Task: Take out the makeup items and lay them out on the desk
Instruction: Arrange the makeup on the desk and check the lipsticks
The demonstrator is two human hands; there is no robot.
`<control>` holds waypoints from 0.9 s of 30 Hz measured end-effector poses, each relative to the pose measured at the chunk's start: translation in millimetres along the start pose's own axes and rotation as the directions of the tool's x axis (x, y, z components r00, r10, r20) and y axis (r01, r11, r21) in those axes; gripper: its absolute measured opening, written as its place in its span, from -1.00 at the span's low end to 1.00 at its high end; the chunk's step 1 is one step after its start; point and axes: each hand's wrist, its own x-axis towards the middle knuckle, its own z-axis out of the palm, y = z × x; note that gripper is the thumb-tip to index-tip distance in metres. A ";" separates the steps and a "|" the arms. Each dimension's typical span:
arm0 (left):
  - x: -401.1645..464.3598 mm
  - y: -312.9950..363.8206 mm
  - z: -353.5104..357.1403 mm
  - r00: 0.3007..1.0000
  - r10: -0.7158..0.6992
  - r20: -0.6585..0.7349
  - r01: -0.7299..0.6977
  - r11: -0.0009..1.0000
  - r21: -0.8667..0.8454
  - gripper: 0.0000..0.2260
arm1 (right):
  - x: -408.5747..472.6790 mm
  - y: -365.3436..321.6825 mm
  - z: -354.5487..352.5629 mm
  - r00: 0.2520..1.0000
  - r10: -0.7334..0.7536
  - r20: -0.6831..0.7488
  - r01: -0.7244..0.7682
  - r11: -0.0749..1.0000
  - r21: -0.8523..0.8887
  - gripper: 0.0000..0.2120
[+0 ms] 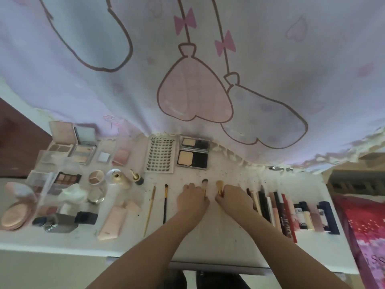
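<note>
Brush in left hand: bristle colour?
Dark brown to black bristles on the brush that the left hand holds; head view, the only one.

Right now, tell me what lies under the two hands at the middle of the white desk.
Each hand, left and right, covers a gold-handled makeup brush; only the bristle heads show. The handles are hidden.

Bare desk [208,243] at lower centre gives clear passage. Palettes [66,151] crowd the left; a pencil row [277,211] blocks the right.

palettes [68,147] left, brushes [165,203] centre, pencils [277,211] right on desk [208,247]
</note>
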 end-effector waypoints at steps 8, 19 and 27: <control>-16.3 -89.0 -5.9 0.997 -0.071 -0.030 0.074 0.993 0.088 -0.65 | 5.6 -82.3 44.0 0.996 -0.060 0.064 0.060 0.998 -0.009 -0.74; -14.6 -126.3 -11.7 0.996 0.042 -0.072 -0.034 0.994 0.108 -0.64 | 3.3 -114.8 64.2 0.999 -0.041 0.028 0.041 0.999 0.005 -0.68; -14.0 -51.5 -15.7 0.962 0.253 -0.101 -0.239 0.961 0.137 -0.71 | -3.2 -8.9 -2.1 0.989 0.146 -0.025 -0.145 0.989 0.016 -0.82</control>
